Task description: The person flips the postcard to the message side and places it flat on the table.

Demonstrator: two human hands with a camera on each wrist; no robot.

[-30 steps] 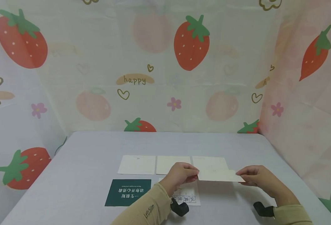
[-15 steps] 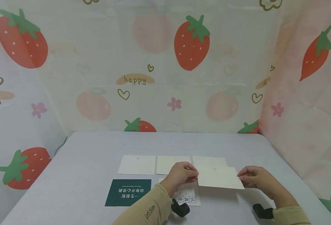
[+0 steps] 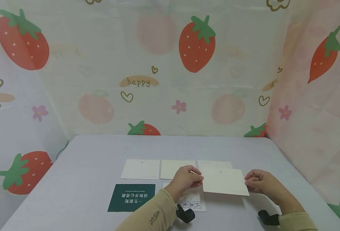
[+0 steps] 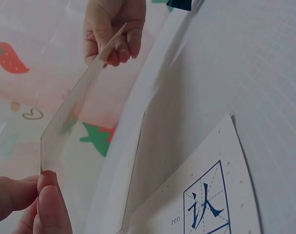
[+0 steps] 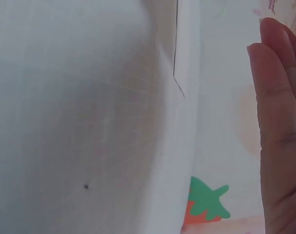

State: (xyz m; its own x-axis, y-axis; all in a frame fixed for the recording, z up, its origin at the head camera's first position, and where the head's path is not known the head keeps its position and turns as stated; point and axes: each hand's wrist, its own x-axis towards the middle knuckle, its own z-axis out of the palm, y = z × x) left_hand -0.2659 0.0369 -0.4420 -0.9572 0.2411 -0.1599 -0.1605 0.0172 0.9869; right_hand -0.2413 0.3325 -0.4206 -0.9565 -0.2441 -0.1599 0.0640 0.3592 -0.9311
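Observation:
A cream card (image 3: 225,183) is held up off the table, its face tilted toward the head camera, with a small mark near its top edge. My left hand (image 3: 185,178) pinches its left edge between thumb and fingers. At the opposite edge, my right hand (image 3: 266,185) pinches the right side; the left wrist view shows that card (image 4: 72,107) spanning both hands. Below it on the table lies a white card with blue boxed characters (image 4: 206,202), partly covered by my left hand in the head view. The right wrist view shows some fingers (image 5: 279,107) at its edge.
Behind lie three pale cards in a row: a left one (image 3: 141,171), a middle one (image 3: 174,168) and a right one (image 3: 216,165) partly hidden by the held card. A dark green card with white writing (image 3: 133,197) lies front left. Strawberry-printed cloth (image 3: 197,45) surrounds the table.
The held card has tipped from nearly edge-on to face the head camera, its near edge now lower. Both hands stay at its sides; my right fingers have shifted slightly along the edge.

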